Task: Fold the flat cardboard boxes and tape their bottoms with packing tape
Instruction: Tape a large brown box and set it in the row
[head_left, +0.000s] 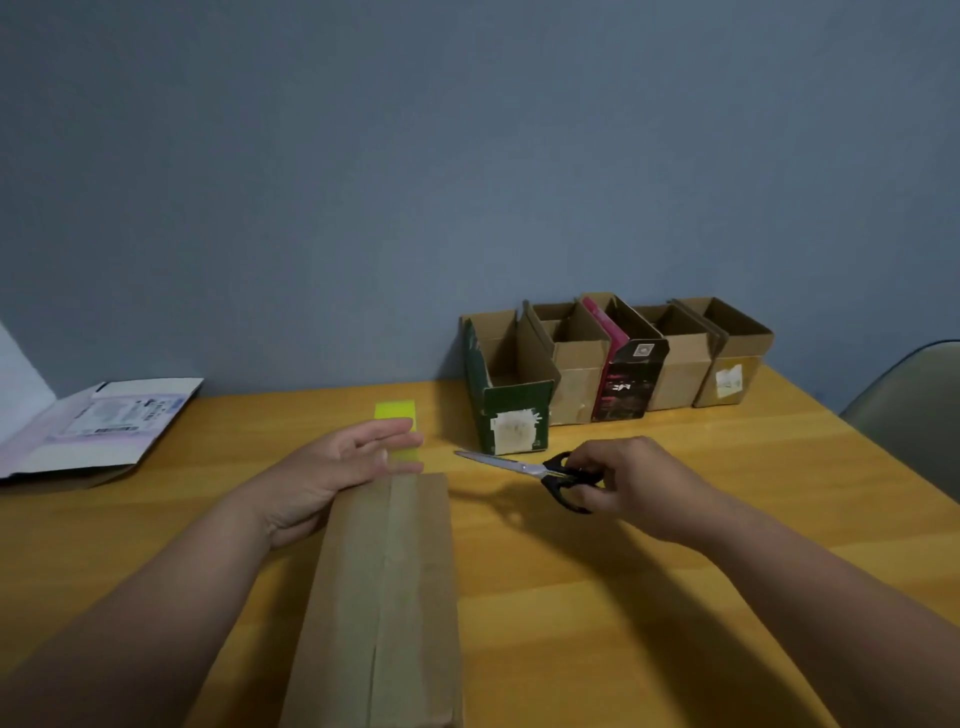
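- Cardboard box (384, 597): stood on the table (623, 597) before the person, taped seam up.
- Left hand (332, 467): fingers straight, against the box's far left edge; a nudge might tip it.
- Right hand (618, 478): gripped scissors (540, 470), blades toward the left fingers; a slip risked a nick.

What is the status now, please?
Left hand open beside taped box. Right hand gripping scissors. Nothing in the way.
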